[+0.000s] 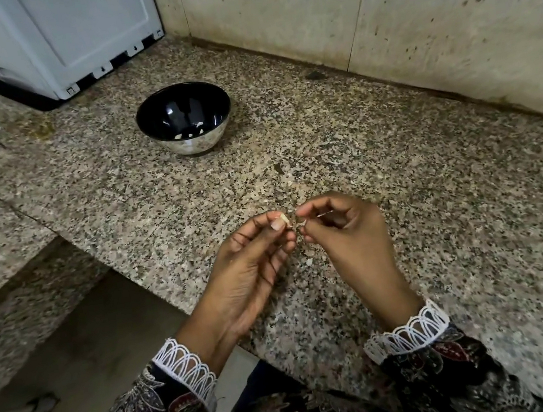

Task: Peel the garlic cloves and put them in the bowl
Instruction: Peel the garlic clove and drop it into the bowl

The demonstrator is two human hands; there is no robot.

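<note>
My left hand (253, 260) pinches a small pale garlic clove (284, 219) between thumb and fingertips, above the granite counter (433, 184). My right hand (345, 227) meets it from the right, its fingertips pinching a bit of papery skin (301, 224) at the clove's end. A steel bowl (184, 118) with a dark inside stands farther back on the counter, a few pale peeled cloves (190, 133) lying in its bottom.
A white appliance (68, 39) stands at the back left on a black base. Stained wall tiles (376, 19) run behind the counter. Small flakes of skin (309, 262) lie on the counter below my hands. The counter edge drops off at the left to a lower ledge.
</note>
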